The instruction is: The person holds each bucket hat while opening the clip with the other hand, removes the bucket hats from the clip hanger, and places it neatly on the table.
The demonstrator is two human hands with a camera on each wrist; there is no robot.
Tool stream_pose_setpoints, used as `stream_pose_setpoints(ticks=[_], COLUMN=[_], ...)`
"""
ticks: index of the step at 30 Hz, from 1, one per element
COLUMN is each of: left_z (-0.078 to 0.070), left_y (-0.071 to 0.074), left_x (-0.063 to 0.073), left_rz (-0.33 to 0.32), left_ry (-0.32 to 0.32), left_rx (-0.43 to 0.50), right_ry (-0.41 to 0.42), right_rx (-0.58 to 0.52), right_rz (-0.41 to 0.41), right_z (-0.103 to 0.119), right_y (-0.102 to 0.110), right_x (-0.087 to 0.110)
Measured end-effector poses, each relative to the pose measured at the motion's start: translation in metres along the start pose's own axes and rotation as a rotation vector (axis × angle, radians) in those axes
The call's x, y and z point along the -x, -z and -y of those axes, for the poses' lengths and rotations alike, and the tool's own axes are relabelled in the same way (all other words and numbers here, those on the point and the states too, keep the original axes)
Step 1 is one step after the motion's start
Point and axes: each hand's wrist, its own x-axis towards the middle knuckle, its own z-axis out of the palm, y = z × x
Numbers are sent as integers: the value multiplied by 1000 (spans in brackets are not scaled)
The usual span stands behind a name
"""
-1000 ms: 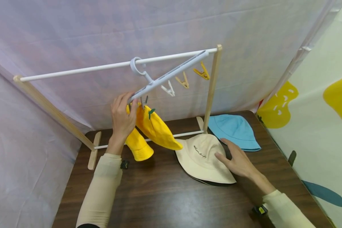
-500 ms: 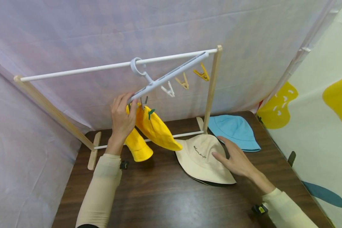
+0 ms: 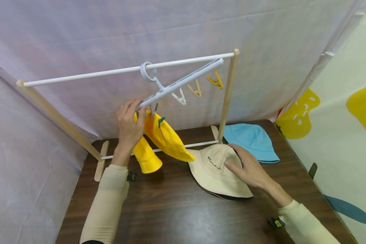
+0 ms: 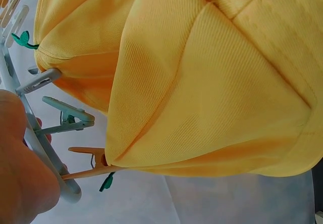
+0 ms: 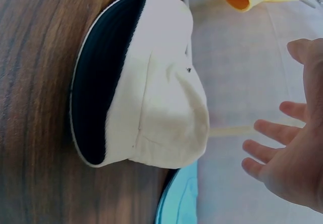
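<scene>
My left hand (image 3: 130,125) grips the lower left end of a pale blue clip hanger (image 3: 183,82), which hangs tilted from a rack's white rail. Two yellow hats hang beneath that end. One yellow hat (image 3: 170,142) has a green leaf tab and a grey clip (image 4: 39,80) on it; an orange clip (image 4: 93,166) pinches the other yellow hat (image 4: 212,98). Between these clips, a teal clip (image 4: 68,117) holds nothing. Over a beige bucket hat (image 3: 208,178) with dark lettering, my right hand (image 3: 251,169) hovers with fingers spread, apart from its crown in the right wrist view.
White (image 3: 179,97), cream (image 3: 195,89) and yellow (image 3: 216,80) clips dangle from the hanger's raised right side. A light blue bucket hat (image 3: 250,140) lies behind the beige one on the brown table (image 3: 170,217). The rack's wooden post (image 3: 228,98) stands near both.
My right hand has shifted slightly left over the beige hat's crown. The left hand keeps its grip on the hanger, whose raised right end has dipped a little.
</scene>
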Motion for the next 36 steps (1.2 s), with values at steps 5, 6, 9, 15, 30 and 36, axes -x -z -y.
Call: stream_pose_setpoints(ticks=[5, 6, 9, 15, 30, 36], left_z=[0, 0, 1, 2, 1, 1], left_y=[3, 3, 4, 5, 11, 13], left_x=[0, 0, 0, -1, -1, -1], left_rz=[-1, 0, -1, -8, 7, 8], left_ry=[0, 1, -1, -19, -16, -18], left_rx=[-3, -6, -11, -8, -14, -12], right_ry=[17, 21, 40, 75, 191, 233], right_rx=[-2, -2, 2, -2, 43, 49], right_rz=[-4, -5, -7, -11, -36, -45], right_z=[8, 9, 15, 28, 56, 66], right_y=[1, 1, 2, 7, 16, 20], right_x=[-4, -5, -9, -19, -38, -44])
